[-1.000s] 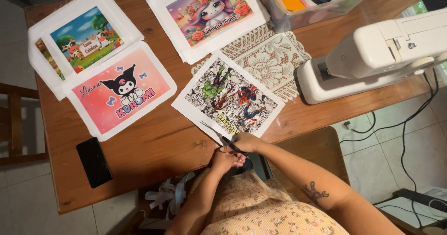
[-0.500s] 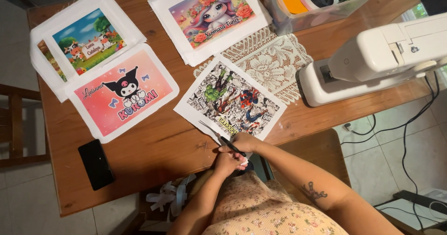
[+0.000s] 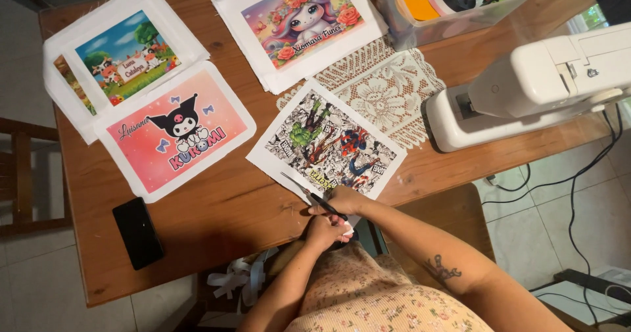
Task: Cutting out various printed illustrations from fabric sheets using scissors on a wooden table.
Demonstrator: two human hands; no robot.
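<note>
A white fabric sheet printed with comic-book heroes (image 3: 328,141) lies on the wooden table (image 3: 217,213), its near corner at the table's front edge. My right hand (image 3: 348,200) is closed on black-handled scissors (image 3: 309,192), whose blades point left along the sheet's near edge. My left hand (image 3: 323,230) sits just below it, pinching a small white bit of the sheet's border (image 3: 346,226). Both hands touch each other at the table's edge.
Other printed sheets lie around: a pink cartoon one (image 3: 174,131), a farm one (image 3: 125,56), a unicorn one (image 3: 299,20). A lace doily (image 3: 388,89), a white sewing machine (image 3: 539,82), a clear plastic box (image 3: 460,3) and a black phone (image 3: 138,232) share the table. White scraps (image 3: 240,279) hang below.
The view has shifted slightly. My hands and the scissors stay at the near edge of the comic print, with only small movement.
</note>
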